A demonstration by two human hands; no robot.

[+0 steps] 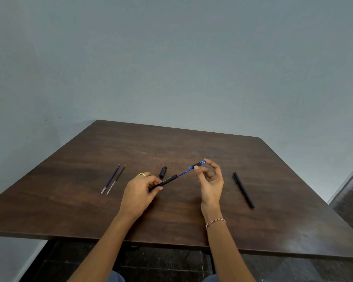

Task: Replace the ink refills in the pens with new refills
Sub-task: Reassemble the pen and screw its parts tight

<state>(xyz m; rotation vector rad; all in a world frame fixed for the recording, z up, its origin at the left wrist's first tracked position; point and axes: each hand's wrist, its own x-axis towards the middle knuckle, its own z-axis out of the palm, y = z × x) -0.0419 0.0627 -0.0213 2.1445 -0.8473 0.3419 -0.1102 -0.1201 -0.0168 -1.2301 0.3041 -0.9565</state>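
Observation:
Above the brown table (73, 202), my left hand (140, 192) grips a black pen barrel (167, 181). A thin blue refill (183, 173) runs out of the barrel's open end toward my right hand (210, 180). That hand pinches the pen's blue-and-black tip section (198, 165) between thumb and forefinger. The tip section is apart from the barrel, joined only by the refill. The black pen cap (163, 172) lies on the table just behind the barrel. Two loose refills, one blue (110, 178) and one black (116, 179), lie side by side to the left.
A second black pen (243, 189), capped, lies on the table to the right of my right hand. A grey wall stands behind the table. Dark floor tiles show beyond the right and near edges.

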